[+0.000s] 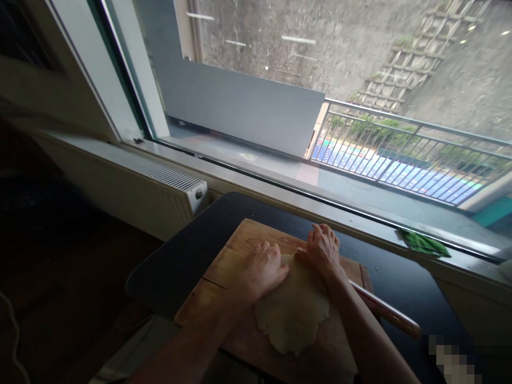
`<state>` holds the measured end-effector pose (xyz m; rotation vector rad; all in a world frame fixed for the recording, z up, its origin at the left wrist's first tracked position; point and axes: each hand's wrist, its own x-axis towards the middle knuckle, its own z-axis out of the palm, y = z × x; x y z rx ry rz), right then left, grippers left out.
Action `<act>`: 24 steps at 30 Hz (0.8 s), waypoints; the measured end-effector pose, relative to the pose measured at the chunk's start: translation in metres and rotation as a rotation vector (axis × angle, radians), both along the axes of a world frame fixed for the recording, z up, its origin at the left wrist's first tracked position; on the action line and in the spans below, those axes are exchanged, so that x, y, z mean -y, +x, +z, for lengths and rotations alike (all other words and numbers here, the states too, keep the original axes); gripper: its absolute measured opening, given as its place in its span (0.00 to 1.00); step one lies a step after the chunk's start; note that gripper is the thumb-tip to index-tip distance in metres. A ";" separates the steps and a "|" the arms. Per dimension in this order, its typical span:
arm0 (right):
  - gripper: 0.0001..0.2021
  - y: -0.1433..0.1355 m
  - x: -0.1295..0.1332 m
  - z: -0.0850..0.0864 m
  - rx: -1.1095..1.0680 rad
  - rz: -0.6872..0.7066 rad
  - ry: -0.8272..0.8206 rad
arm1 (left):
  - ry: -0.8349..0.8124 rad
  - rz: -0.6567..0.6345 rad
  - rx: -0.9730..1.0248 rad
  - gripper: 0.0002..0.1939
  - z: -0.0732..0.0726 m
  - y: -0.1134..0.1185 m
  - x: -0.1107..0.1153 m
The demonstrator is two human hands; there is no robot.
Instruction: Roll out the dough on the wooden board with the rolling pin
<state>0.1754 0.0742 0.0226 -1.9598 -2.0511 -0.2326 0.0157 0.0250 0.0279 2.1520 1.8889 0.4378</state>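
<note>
The head view shows a pale, flattened sheet of dough with a ragged, lobed near edge and a slightly uneven surface (294, 314), lying on the light-brown wooden board (228, 261) and reaching from near its far edge toward its near edge, on the black tabletop with rounded corners (168, 266). The bare left hand (266, 266) bends over the dough's left side, its grip impossible to tell, while the bare right hand (323, 248) curls at the far right by the brown wooden rolling pin (394, 314), its hold unclear.
</note>
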 end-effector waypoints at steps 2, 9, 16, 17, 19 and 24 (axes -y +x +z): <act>0.16 0.002 -0.003 0.004 -0.002 0.013 0.026 | -0.119 -0.020 -0.009 0.22 0.008 0.004 -0.008; 0.08 -0.008 0.023 -0.002 0.039 0.097 0.010 | -0.093 -0.035 0.018 0.22 0.016 0.011 -0.007; 0.10 -0.010 0.030 0.009 0.075 0.132 -0.003 | 0.007 -0.080 0.442 0.11 -0.009 -0.004 0.006; 0.09 -0.012 0.032 0.009 0.077 0.156 -0.005 | 0.055 -0.055 0.502 0.12 -0.014 -0.006 0.008; 0.09 -0.017 0.038 0.009 0.077 0.204 -0.012 | 0.116 -0.016 0.576 0.14 -0.023 -0.010 0.013; 0.12 -0.023 0.041 0.001 0.047 0.200 -0.006 | 0.133 0.033 0.712 0.17 -0.032 -0.008 0.014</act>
